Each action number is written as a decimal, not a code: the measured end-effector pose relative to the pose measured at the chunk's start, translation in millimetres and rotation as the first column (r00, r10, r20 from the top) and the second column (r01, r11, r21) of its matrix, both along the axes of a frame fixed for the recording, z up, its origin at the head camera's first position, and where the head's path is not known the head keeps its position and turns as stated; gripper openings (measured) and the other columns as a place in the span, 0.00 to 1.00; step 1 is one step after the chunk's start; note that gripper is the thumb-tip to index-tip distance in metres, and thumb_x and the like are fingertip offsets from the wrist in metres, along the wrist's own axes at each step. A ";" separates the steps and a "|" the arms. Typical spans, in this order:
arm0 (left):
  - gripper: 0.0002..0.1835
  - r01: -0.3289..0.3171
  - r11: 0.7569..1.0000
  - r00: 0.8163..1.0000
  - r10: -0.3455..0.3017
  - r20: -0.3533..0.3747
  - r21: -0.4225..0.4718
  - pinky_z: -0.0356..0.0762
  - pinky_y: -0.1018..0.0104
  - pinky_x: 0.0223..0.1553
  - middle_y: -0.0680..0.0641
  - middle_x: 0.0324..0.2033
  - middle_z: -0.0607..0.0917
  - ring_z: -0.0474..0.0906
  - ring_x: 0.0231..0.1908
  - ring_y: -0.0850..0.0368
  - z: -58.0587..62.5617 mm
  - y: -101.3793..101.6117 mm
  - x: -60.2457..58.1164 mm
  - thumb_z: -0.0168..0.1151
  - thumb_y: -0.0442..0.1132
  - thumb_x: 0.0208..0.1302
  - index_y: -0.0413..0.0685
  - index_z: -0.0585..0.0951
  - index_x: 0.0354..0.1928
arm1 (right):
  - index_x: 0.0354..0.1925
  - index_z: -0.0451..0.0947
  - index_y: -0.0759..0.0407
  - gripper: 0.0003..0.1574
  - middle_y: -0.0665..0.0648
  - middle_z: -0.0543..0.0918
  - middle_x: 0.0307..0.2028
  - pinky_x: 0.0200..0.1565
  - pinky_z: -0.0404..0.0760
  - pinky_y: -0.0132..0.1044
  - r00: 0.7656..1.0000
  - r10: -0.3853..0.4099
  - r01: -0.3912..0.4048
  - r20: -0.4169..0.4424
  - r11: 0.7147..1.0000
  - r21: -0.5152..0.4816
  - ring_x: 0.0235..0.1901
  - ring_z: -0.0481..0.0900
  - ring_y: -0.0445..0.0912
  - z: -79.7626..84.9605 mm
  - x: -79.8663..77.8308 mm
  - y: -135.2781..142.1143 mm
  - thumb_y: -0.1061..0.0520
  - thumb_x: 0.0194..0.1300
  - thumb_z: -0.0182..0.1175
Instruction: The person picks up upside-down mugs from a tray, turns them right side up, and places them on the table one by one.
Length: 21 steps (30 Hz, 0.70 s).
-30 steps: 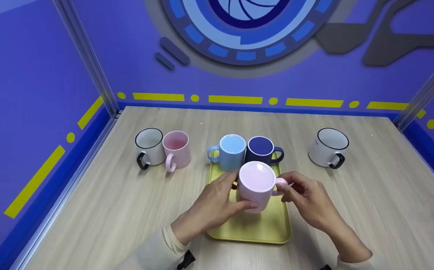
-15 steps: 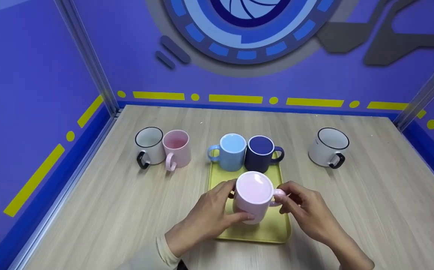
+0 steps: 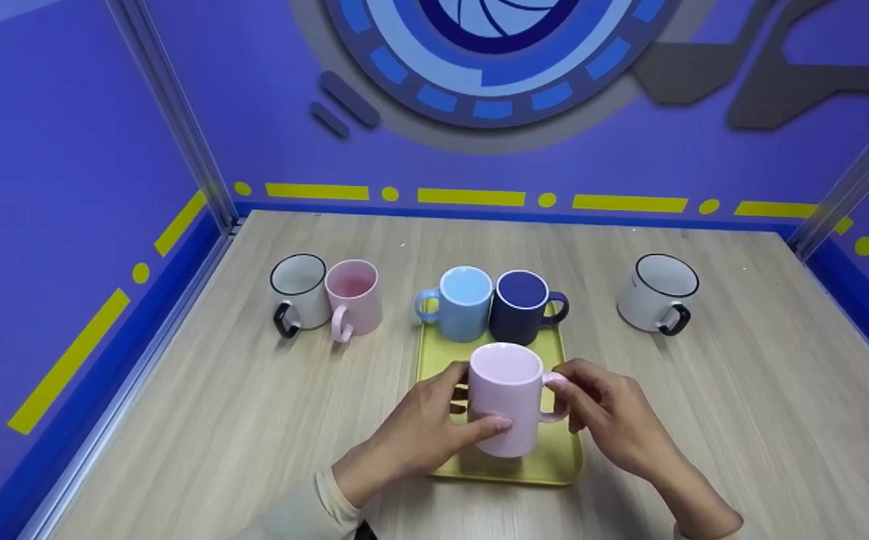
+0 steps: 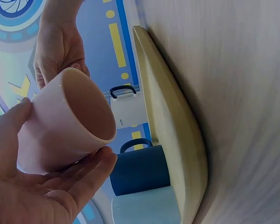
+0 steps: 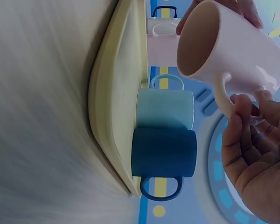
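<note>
A pale pink mug point(image 3: 505, 405) is held upside down, a little tilted, above the yellow tray point(image 3: 554, 461). In both wrist views its mouth faces the tray, and its base shows on top in the head view. My left hand point(image 3: 423, 424) grips the mug's body, thumb on the near side and fingers on the far side. My right hand point(image 3: 618, 416) pinches the handle with thumb and fingertips. At the tray's far end a light blue mug point(image 3: 464, 315) and a navy mug point(image 3: 515, 321) stand upright side by side, handles pointing outward.
On the wooden table point(image 3: 254, 420), a white black-rimmed mug point(image 3: 310, 307) and another pink mug point(image 3: 359, 311) stand close together at left. Another white black-rimmed mug point(image 3: 648, 304) stands at right. Blue-purple panels point(image 3: 434, 165) border the table's back and sides.
Both hands have brought the inverted pink mug toward me and away from the two blue mugs. It has tilted, so more of its side shows. The other mugs and tray have stayed put.
</note>
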State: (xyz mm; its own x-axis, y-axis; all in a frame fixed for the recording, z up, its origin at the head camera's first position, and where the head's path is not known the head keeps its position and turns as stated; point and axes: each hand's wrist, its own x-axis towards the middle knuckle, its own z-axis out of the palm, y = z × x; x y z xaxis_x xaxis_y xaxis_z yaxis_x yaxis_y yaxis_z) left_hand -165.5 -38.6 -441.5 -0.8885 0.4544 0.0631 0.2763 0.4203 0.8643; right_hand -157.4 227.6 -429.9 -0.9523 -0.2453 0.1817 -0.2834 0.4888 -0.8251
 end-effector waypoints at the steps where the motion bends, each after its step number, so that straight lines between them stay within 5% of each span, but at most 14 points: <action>1: 0.38 -0.002 1.000 1.000 0.002 0.025 0.012 0.84 0.61 0.55 0.51 0.59 0.84 0.85 0.54 0.55 0.0 0.2 -0.3 0.70 0.65 0.63 0.56 0.72 0.68 | 0.42 0.82 0.48 0.10 0.51 0.81 0.26 0.27 0.83 0.36 1.000 -0.004 0.004 0.009 1.000 0.001 0.23 0.79 0.41 0.2 -0.7 -0.3 0.47 0.78 0.58; 6: 0.36 -0.005 0.997 0.994 -0.003 0.107 0.071 0.85 0.62 0.51 0.48 0.57 0.85 0.86 0.52 0.53 -0.1 0.5 -2.4 0.70 0.60 0.65 0.50 0.73 0.67 | 0.42 0.82 0.52 0.12 0.53 0.80 0.26 0.25 0.82 0.36 0.998 -0.008 0.009 0.064 1.000 -0.013 0.21 0.77 0.41 1.3 -3.0 -2.3 0.48 0.79 0.56; 12: 0.38 0.014 0.991 0.994 -0.028 0.107 0.131 0.86 0.64 0.49 0.45 0.60 0.83 0.87 0.49 0.53 -2.6 0.4 -4.9 0.69 0.56 0.67 0.49 0.68 0.72 | 0.41 0.81 0.57 0.15 0.55 0.79 0.25 0.22 0.79 0.34 0.994 0.005 0.001 0.110 0.999 -0.052 0.19 0.74 0.39 2.9 -4.9 -4.7 0.49 0.80 0.55; 16: 0.54 0.031 0.991 0.995 -0.042 0.086 0.130 0.85 0.66 0.48 0.45 0.70 0.72 0.85 0.46 0.56 -3.9 -0.4 -4.7 0.76 0.56 0.61 0.56 0.54 0.81 | 0.39 0.79 0.61 0.17 0.54 0.77 0.23 0.19 0.74 0.31 0.992 0.016 -0.006 0.123 0.997 -0.081 0.17 0.71 0.37 2.7 -6.3 -6.2 0.50 0.81 0.54; 21: 0.74 0.087 0.995 0.996 -0.086 -0.023 0.051 0.83 0.68 0.53 0.50 0.78 0.58 0.79 0.57 0.55 -5.3 -1.0 -3.4 0.86 0.58 0.43 0.73 0.40 0.83 | 0.38 0.78 0.63 0.18 0.54 0.76 0.23 0.18 0.71 0.30 0.985 0.005 0.015 0.171 0.993 -0.114 0.17 0.69 0.37 0.3 -8.7 -6.7 0.51 0.81 0.54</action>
